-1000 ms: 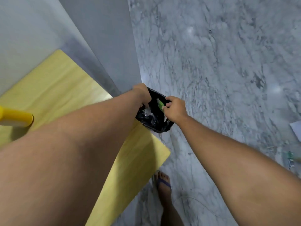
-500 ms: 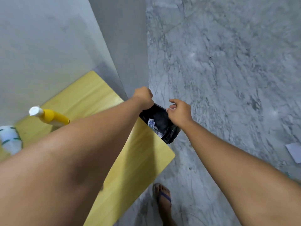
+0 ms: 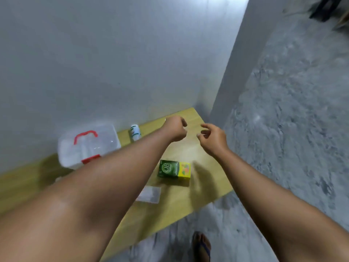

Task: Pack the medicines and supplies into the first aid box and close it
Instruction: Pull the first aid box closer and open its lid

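A clear plastic first aid box (image 3: 88, 146) with a red handle and red clasp stands shut on the yellow wooden table (image 3: 188, 205), against the wall. A white roll with green markings (image 3: 135, 132) lies to its right. A green and yellow medicine carton (image 3: 174, 169) sits mid-table, and a flat clear packet (image 3: 149, 193) lies nearer me. My left hand (image 3: 175, 129) hovers above the table's far corner with fingers curled and nothing in them. My right hand (image 3: 212, 138) hangs beside it, fingers loosely apart, holding nothing.
A grey wall backs the table. Marble floor (image 3: 292, 129) spreads to the right, with a dark object (image 3: 324, 8) at the far top right. My sandalled foot (image 3: 202, 246) stands by the table's near edge.
The black bag that both hands held is gone from view and both hands are free. The view has swung left and up, bringing the box, roll, carton and packet into sight.
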